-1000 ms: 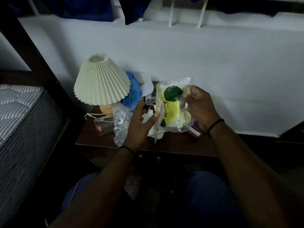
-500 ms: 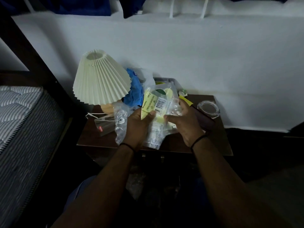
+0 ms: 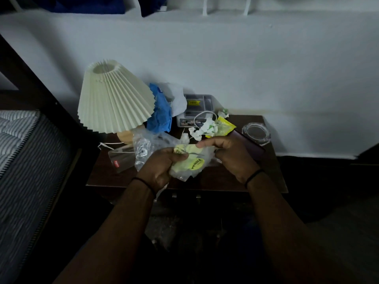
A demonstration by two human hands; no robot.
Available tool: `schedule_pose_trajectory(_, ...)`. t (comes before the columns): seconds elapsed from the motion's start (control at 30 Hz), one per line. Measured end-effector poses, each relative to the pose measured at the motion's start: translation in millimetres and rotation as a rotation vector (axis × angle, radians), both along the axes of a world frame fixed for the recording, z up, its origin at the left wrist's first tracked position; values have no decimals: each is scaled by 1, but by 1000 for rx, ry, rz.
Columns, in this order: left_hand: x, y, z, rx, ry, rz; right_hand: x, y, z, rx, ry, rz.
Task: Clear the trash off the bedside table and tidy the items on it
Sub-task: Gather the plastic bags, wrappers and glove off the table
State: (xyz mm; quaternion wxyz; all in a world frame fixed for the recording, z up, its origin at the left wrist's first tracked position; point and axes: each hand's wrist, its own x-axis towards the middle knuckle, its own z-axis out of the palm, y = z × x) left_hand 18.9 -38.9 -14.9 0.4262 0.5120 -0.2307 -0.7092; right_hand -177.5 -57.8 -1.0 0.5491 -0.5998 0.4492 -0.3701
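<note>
White wall stands behind a small dark table (image 3: 272, 177); at the far left is a bed (image 3: 22, 152) with a striped mattress; on the left part of the table stands a lamp (image 3: 114, 97) with a cream folded shade; low beside it lies a clear glass (image 3: 121, 159) on its side, touching a crinkly clear bag (image 3: 143, 148); behind that sits a blue bag (image 3: 160, 113) next to a white bag (image 3: 176, 99); the left hand (image 3: 162, 169) has its fingers closed tight on a clear and yellow wrapper (image 3: 190, 163), held just above the front of the table; the right hand (image 3: 231, 154) pinches the top of the same wrapper with fingers together; behind the hands are a grey box (image 3: 196, 111), white crumpled paper (image 3: 203, 130) and a yellow packet (image 3: 224, 127); at the right corner stands a round glass dish (image 3: 256, 133).
</note>
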Motion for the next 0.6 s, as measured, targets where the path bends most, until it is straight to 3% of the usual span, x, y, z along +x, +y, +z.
schedule_pose_trajectory(0.1,0,-3,-11,-74,-160,179,1,-5,-9,57,-9,-186)
schedule_pose_trajectory(0.23,-10,-1,-15,-193,-375,248,3,-31,-27,-104,219,-539)
schedule_pose_trajectory(0.33,-17,-3,-18,-324,-543,238,11,-52,-34,-221,428,-478)
schedule_pose_trajectory(0.43,-19,-6,-23,-385,-615,248,15,-77,-41,-209,585,-390)
schedule_pose_trajectory(0.6,-18,-11,-32,-424,-663,248,13,-103,-56,-193,632,-372)
